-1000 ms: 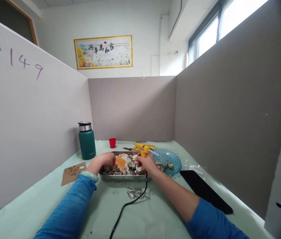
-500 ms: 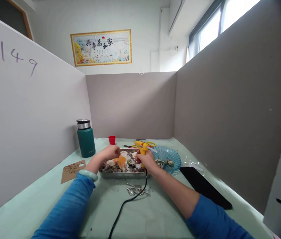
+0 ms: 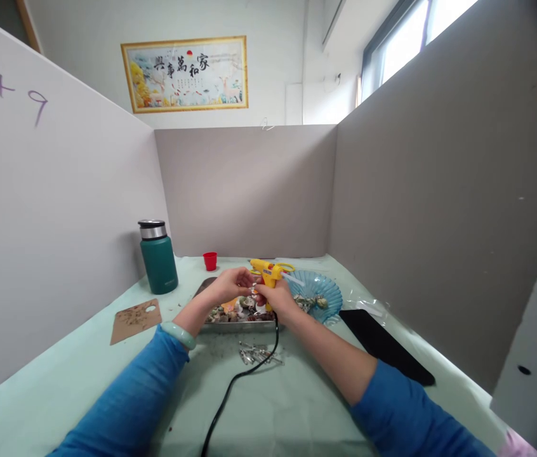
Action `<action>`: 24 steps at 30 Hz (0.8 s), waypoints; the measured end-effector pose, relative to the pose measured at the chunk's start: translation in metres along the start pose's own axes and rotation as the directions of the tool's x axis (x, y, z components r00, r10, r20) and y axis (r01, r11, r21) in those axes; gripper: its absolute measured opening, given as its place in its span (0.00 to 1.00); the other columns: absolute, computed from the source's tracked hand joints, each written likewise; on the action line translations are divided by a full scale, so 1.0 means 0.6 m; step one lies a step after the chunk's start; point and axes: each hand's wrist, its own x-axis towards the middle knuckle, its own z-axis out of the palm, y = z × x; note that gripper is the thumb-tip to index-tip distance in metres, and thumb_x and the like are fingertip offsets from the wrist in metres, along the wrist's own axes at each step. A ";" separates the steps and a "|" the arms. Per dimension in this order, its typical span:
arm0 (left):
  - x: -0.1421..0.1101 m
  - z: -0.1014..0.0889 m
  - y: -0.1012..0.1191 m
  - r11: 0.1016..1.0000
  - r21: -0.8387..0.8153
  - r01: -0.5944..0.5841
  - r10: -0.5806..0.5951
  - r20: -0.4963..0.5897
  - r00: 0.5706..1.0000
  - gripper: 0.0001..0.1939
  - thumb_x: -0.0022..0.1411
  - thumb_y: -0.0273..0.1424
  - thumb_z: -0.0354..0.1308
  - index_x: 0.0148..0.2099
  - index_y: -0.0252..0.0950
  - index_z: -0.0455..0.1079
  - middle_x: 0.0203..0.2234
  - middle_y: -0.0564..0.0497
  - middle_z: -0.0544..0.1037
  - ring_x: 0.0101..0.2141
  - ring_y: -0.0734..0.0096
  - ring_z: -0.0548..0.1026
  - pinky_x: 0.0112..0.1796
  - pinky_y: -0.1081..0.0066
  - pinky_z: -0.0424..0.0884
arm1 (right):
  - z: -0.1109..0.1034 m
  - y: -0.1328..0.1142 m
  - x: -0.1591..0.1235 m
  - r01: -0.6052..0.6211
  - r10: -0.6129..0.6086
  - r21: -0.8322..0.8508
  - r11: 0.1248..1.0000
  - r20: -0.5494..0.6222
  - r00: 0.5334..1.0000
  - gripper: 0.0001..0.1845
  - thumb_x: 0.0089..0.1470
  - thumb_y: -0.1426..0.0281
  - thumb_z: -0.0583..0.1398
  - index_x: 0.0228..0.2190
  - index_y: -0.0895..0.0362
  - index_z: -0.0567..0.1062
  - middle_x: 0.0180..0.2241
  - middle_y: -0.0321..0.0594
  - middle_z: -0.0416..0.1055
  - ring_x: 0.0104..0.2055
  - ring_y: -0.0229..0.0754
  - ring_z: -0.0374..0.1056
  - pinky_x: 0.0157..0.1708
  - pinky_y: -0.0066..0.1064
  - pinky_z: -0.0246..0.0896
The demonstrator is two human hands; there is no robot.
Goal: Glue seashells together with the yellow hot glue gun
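Nearest, a black cord [image 3: 230,387] runs toward the wearer from the base of the yellow glue gun [image 3: 269,273], passing a small heap of metal pieces [image 3: 255,353] on the near side of both hands. Beyond the heap, just under the hands, is a metal tray [image 3: 242,327] of shells [image 3: 249,307]. The right hand [image 3: 275,299] is wrapped around the gun's handle, which stands roughly upright, a pale stick jutting from its back to the right. The left hand [image 3: 234,285] has its fingers bent, tips close to the right fingertips — something small and pale shows there, but I cannot tell which hand has it. Right of the grip sits a blue plate [image 3: 330,289], with a black pad [image 3: 387,347] nearer and farther right; left of it lies a brown card [image 3: 136,320]. Farther off are a green bottle [image 3: 159,265] and, beyond the left hand, a red cup [image 3: 210,261].
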 end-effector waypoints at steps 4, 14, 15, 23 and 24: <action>-0.002 -0.001 0.005 0.999 -0.045 0.011 -0.011 0.006 1.000 0.13 0.44 0.26 0.65 0.35 0.33 0.69 0.26 0.53 0.74 0.30 0.73 0.73 0.36 0.69 0.72 | -0.002 -0.004 -0.002 -0.017 0.016 0.019 1.000 0.009 1.000 0.09 0.41 0.71 0.62 0.28 0.57 0.69 0.15 0.30 0.67 0.17 0.34 0.64 0.19 0.24 0.64; -0.008 0.005 0.003 0.971 -0.220 0.092 -0.101 -0.032 0.994 0.11 0.48 0.31 0.67 0.33 0.32 0.71 0.23 0.52 0.77 0.27 0.72 0.76 0.36 0.69 0.73 | 0.002 -0.009 -0.005 0.037 -0.037 0.067 0.997 -0.003 0.999 0.11 0.39 0.70 0.63 0.28 0.57 0.69 0.20 0.31 0.68 0.20 0.34 0.66 0.25 0.27 0.68; -0.009 0.008 0.002 0.961 -0.260 0.095 -0.105 -0.024 0.994 0.12 0.47 0.31 0.68 0.32 0.32 0.71 0.23 0.52 0.77 0.27 0.72 0.76 0.36 0.69 0.73 | 0.003 -0.010 -0.005 0.035 -0.035 0.059 0.998 -0.005 0.999 0.11 0.38 0.70 0.63 0.28 0.57 0.69 0.20 0.31 0.68 0.20 0.34 0.66 0.25 0.27 0.69; -0.014 0.005 0.007 0.802 -0.575 0.163 -0.218 -0.027 0.976 0.13 0.47 0.26 0.68 0.33 0.31 0.67 0.25 0.48 0.78 0.27 0.71 0.77 0.34 0.70 0.74 | 0.000 -0.009 -0.006 0.039 -0.038 0.048 0.998 -0.013 0.999 0.13 0.39 0.67 0.64 0.29 0.57 0.69 0.19 0.30 0.67 0.20 0.34 0.64 0.19 0.24 0.63; -0.015 0.002 0.010 0.779 -0.607 0.159 -0.230 -0.040 0.972 0.13 0.48 0.24 0.68 0.33 0.32 0.66 0.26 0.47 0.79 0.27 0.72 0.77 0.34 0.70 0.74 | 0.000 -0.009 -0.006 0.039 -0.038 0.041 0.998 -0.011 0.999 0.13 0.40 0.66 0.64 0.30 0.58 0.69 0.19 0.30 0.67 0.19 0.34 0.64 0.18 0.23 0.62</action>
